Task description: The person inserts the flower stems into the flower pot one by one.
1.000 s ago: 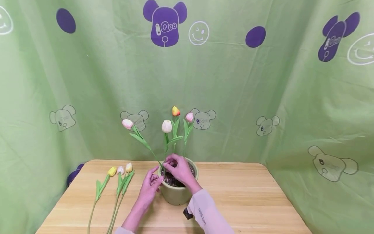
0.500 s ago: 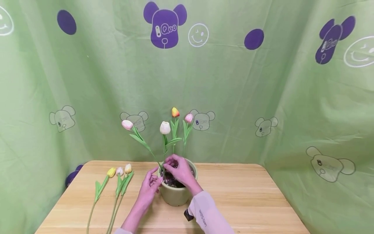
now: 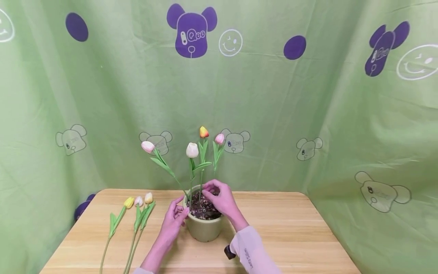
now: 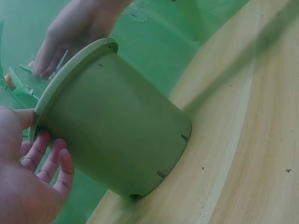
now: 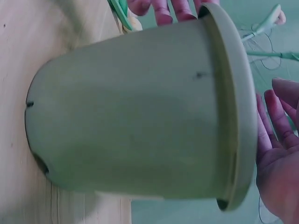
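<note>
A pale green flowerpot with dark soil stands upright on the table. Artificial tulips rise from it: a pale pink one leaning left, a white one, an orange-yellow one and a pink one behind. At the pot's left side my left hand grips the rim, thumb at the top and fingers along the outer wall. Above the soil is my right hand, its fingers loosely bent near the orange-yellow tulip's stem, with nothing seen in them. Its palm faces the rim in the right wrist view.
To the left on the wooden table lie a yellow tulip, a pale lilac one and a cream one, stems toward the front edge. Green printed curtain encloses the back and sides.
My right hand has left the white tulip's stem and shifted right over the pot, uncovering more soil. My left hand stays at the rim. The view has tilted slightly.
</note>
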`<action>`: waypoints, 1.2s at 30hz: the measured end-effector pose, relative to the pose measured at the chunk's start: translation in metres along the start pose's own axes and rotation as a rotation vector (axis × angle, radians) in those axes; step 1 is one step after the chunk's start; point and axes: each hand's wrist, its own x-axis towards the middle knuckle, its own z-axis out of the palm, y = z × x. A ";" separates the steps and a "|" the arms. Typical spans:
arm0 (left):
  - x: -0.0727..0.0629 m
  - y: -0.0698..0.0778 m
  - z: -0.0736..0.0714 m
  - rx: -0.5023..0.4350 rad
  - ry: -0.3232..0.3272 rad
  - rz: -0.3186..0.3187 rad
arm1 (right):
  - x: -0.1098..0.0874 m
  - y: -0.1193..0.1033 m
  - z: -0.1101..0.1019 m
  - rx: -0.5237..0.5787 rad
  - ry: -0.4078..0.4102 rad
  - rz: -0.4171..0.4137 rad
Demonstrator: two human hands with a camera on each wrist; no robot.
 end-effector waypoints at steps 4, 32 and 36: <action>0.000 0.001 0.000 0.001 0.001 -0.004 | -0.005 0.001 -0.013 0.030 0.027 0.015; 0.000 0.002 0.000 0.004 -0.004 0.004 | -0.035 0.041 -0.063 0.172 0.152 0.132; 0.000 0.000 0.000 0.010 -0.002 0.002 | -0.037 0.048 -0.064 0.184 0.155 0.151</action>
